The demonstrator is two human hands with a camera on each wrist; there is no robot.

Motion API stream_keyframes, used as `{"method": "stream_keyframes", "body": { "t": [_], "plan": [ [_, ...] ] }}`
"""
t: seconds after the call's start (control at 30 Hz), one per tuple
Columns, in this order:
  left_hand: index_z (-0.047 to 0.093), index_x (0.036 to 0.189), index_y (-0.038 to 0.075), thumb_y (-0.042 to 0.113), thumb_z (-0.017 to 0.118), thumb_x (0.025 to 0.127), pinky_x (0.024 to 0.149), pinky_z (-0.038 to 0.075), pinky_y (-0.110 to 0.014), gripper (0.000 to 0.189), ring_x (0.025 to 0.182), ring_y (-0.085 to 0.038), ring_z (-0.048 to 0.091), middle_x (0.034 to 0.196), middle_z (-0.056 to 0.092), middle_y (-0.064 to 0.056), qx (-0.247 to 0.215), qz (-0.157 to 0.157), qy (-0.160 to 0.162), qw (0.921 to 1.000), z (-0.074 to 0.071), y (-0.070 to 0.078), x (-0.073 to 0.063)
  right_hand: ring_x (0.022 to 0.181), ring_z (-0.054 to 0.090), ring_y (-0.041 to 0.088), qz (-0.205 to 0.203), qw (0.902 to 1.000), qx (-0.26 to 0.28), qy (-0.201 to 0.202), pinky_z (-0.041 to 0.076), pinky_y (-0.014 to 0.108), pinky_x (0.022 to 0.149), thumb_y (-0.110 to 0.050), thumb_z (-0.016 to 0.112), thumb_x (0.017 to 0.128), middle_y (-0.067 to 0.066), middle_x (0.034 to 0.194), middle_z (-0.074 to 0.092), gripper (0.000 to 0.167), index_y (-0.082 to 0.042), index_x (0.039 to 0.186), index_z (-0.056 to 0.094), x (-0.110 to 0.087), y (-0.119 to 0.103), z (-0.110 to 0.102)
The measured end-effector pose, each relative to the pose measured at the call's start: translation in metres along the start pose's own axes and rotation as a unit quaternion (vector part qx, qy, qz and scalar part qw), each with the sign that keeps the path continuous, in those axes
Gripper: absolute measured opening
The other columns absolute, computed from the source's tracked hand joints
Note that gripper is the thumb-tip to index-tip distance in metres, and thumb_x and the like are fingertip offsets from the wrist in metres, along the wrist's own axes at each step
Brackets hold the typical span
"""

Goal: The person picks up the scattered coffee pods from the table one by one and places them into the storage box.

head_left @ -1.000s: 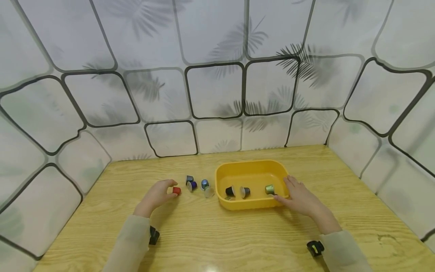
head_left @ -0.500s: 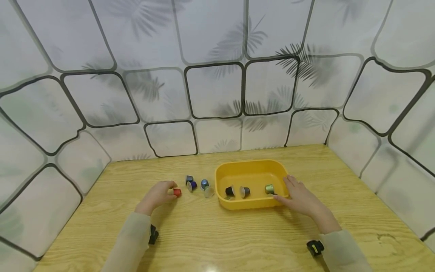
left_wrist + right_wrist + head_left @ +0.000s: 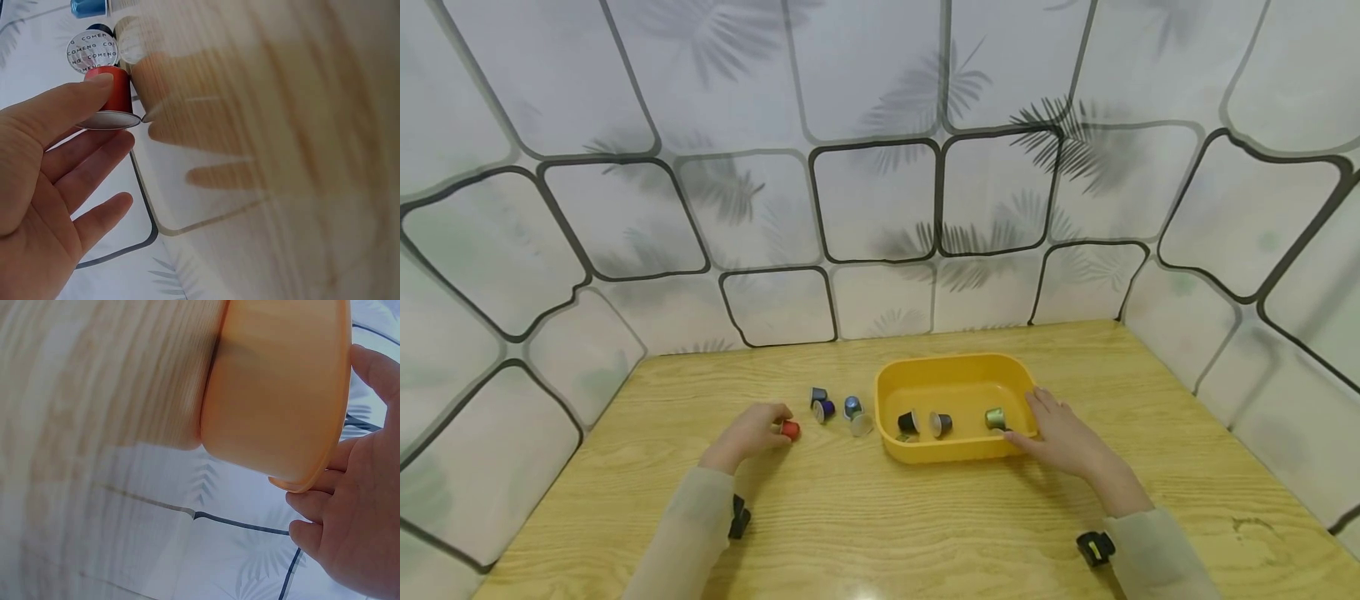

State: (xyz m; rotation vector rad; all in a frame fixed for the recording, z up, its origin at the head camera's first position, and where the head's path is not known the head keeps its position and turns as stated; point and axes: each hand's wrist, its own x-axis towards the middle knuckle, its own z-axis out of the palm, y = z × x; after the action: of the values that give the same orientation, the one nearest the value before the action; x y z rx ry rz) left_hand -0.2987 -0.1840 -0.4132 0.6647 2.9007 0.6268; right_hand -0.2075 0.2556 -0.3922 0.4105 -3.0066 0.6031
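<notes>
My left hand (image 3: 748, 437) pinches a red coffee capsule (image 3: 790, 430) between thumb and fingers, close over the table. In the left wrist view the red capsule (image 3: 120, 92) has its silver lid facing the palm, while the other fingers stand loosely bent. My right hand (image 3: 1066, 437) grips the right end of a yellow tray (image 3: 955, 452), thumb at the front rim and fingers at the side rim. Inside the tray lie a black capsule (image 3: 907, 421), a dark grey capsule (image 3: 942, 424) and a green capsule (image 3: 995, 417).
Between my left hand and the tray sit several loose capsules: a grey-blue one (image 3: 818, 395), a dark blue one (image 3: 824, 410), a light blue one (image 3: 852, 406) and a pale one (image 3: 861, 425). A patterned curtain (image 3: 880, 200) surrounds the wooden table (image 3: 880, 525) behind and at the sides.
The red capsule has tipped and shifted slightly toward me, with my left fingers closing over it. My right hand and the tray have stayed in place.
</notes>
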Motion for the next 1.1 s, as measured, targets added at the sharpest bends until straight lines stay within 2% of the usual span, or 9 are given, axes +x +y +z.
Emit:
{"method": "stream_keyframes", "body": {
  "t": [0.3, 0.7, 0.97, 1.1],
  "plan": [
    [0.061, 0.1, -0.002, 0.005, 0.07, 0.074, 0.075, 0.045, -0.039, 0.028, 0.085, -0.025, 0.056, 0.092, 0.06, -0.011, 0.008, 0.009, -0.004, 0.9999, 0.0007, -0.0005, 0.0005, 0.122, 0.018, 0.047, 0.003, 1.0, 0.0, -0.002, 0.014, 0.057, 0.097, -0.053, 0.047, 0.085, 0.035, 0.135, 0.018, 0.087, 0.017, 0.13, 0.023, -0.0005, 0.0012, 0.001],
    [0.06, 0.102, -0.003, 0.006, 0.068, 0.076, 0.08, 0.044, -0.043, 0.029, 0.092, -0.03, 0.055, 0.098, 0.06, -0.013, -0.003, 0.004, 0.004, 1.0, 0.0017, -0.0016, 0.001, 0.123, 0.019, 0.047, 0.0, 1.0, -0.004, 0.002, 0.014, 0.057, 0.098, -0.054, 0.046, 0.085, 0.035, 0.135, 0.018, 0.087, 0.017, 0.13, 0.024, 0.0, 0.004, 0.0026],
    [0.06, 0.099, -0.004, 0.006, 0.067, 0.076, 0.079, 0.043, -0.045, 0.026, 0.091, -0.033, 0.055, 0.095, 0.061, -0.015, 0.0, 0.033, 0.032, 0.999, -0.0011, -0.0009, -0.0019, 0.123, 0.018, 0.047, 0.001, 1.0, 0.0, 0.0, 0.014, 0.057, 0.098, -0.054, 0.047, 0.084, 0.036, 0.135, 0.018, 0.088, 0.018, 0.13, 0.024, 0.0009, 0.0047, 0.0035],
    [0.061, 0.098, -0.001, 0.007, 0.067, 0.076, 0.079, 0.044, -0.045, 0.024, 0.091, -0.032, 0.056, 0.094, 0.061, -0.013, 0.004, 0.033, 0.039, 0.9987, -0.0027, -0.0015, -0.0013, 0.123, 0.018, 0.047, 0.002, 1.0, 0.001, -0.001, 0.014, 0.058, 0.097, -0.053, 0.047, 0.084, 0.035, 0.135, 0.017, 0.088, 0.017, 0.131, 0.023, 0.0009, 0.0054, 0.0043]
  ]
}}
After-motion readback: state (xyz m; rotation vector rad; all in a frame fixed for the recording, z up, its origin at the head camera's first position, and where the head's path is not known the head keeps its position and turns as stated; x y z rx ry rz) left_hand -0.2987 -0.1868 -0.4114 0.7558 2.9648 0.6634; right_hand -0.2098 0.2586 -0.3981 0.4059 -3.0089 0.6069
